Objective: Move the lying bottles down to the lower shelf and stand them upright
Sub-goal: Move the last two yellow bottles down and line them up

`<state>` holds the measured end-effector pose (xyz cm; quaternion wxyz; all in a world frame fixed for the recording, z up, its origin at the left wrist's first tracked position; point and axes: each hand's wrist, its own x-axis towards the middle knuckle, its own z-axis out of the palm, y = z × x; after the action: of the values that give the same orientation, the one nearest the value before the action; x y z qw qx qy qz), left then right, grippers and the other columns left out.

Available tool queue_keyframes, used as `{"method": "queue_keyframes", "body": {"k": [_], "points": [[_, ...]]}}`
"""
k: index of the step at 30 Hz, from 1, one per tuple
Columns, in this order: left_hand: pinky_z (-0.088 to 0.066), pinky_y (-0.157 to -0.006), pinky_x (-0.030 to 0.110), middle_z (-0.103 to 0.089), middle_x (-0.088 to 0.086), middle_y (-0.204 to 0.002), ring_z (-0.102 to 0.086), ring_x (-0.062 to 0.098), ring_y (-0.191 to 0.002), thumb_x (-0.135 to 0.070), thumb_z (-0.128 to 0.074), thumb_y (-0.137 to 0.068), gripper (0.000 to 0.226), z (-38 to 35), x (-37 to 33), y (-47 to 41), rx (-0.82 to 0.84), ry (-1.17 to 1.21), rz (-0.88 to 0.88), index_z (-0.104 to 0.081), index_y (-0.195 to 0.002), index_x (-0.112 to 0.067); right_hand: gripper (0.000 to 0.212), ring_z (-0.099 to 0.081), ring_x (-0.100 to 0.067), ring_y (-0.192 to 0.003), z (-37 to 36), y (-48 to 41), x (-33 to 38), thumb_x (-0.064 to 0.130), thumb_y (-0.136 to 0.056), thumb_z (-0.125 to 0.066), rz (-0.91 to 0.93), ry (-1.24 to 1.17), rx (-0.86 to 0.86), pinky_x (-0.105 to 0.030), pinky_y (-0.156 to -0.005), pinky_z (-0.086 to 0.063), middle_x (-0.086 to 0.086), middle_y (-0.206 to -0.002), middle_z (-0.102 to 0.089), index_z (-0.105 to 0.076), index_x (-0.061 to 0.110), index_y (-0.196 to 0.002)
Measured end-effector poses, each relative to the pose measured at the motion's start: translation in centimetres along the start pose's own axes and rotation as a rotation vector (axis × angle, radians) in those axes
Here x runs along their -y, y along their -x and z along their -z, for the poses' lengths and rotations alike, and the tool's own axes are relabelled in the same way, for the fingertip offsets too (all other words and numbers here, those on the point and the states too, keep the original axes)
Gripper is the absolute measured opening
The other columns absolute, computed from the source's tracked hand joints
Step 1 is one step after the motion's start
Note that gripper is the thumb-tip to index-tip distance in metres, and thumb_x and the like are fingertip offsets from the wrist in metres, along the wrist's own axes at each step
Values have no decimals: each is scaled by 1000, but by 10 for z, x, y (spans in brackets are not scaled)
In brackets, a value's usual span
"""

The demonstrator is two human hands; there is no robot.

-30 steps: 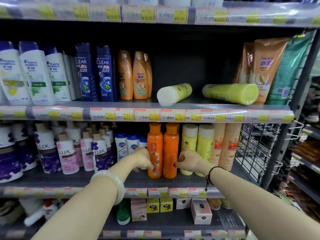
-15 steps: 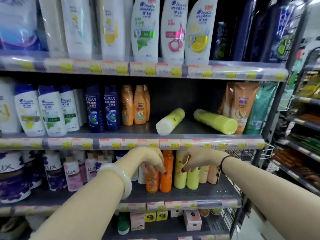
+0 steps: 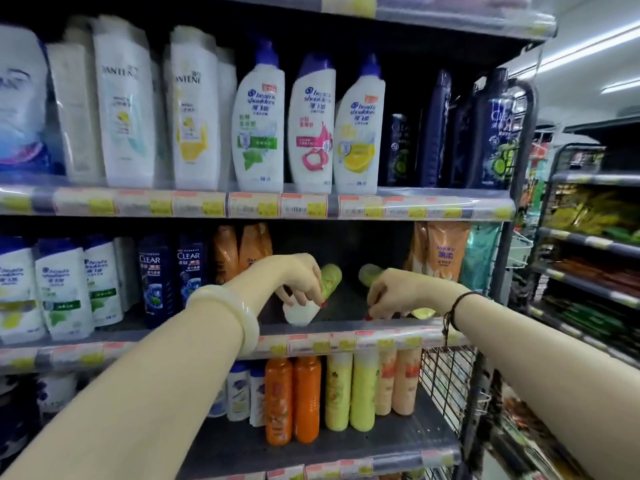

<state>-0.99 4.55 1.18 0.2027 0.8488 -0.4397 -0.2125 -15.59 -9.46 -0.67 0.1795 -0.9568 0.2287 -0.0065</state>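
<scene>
Grip: left hand [image 3: 301, 282] > left bottle [image 3: 329, 279], cap frontward | right hand [image 3: 398, 296] > right bottle [image 3: 370, 273]

Left hand [image 3: 301, 284] grips lying white-capped bottle [image 3: 329, 282]; right hand [image 3: 398, 294] grips lying green bottle [image 3: 370, 273], both on middle shelf [image 3: 346, 341]

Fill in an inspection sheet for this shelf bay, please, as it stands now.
Surface: middle shelf, price tags along its edge; lower shelf below.
Job's things: left bottle and right bottle, both lying on the middle shelf.
Clutter: upright orange bottles on the lower shelf.
Grippers: left hand grips the left bottle; right hand grips the right bottle.
Cables: nothing seen.
Surroundings: wire basket at right; another rack beyond.
</scene>
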Motion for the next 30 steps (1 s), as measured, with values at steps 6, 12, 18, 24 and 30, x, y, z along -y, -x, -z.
{"method": "queue_keyframes", "body": {"k": [6,12,18,24,30], "points": [[-55,-86,37,-61,10,-121,-60,23,-107,-18,-77,-75,41,5,-4,-28,-91,-107,-26,-64,-113,-10,34,-63,-23,-85,15,-14,-19,30,-75,-73,-17,40,-143,-30,-70,-52,-9,-96,-68,-69,4,-96],[-52,-86,32,-59,7,-126,-58,22,-107,-28,-77,-74,57,0,9,-54,-107,-189,-15,-59,-125,-11,60,-56,-29,-110,13,-35,-46,30,-75,-73,-83,54,-228,-34,-90,-48,-13,-125,-58,-53,6,-126],[-45,-54,25,-48,4,-133,-51,18,-96,-35,-73,-77,67,-10,22,-69,-128,-128,20,-46,-136,-23,73,-54,-28,-114,4,-54,-64,33,-76,-71,-158,34,-250,-27,-80,-41,-12,-129,-54,-41,8,-137],[-50,-93,34,-46,7,-140,-53,25,-117,-29,-75,-76,69,-21,34,-90,-198,13,-10,-45,-138,-20,64,-56,-28,-112,3,-63,-77,36,-79,-67,-207,81,-269,-25,-77,-39,-12,-126,-58,-46,8,-134],[-46,-100,37,-44,9,-144,-49,25,-126,-24,-75,-77,73,-26,38,-98,-214,113,-2,-43,-141,-20,64,-58,-29,-109,1,-66,-83,38,-79,-68,-200,31,-340,-25,-77,-41,-14,-124,-61,-50,4,-130]]}}
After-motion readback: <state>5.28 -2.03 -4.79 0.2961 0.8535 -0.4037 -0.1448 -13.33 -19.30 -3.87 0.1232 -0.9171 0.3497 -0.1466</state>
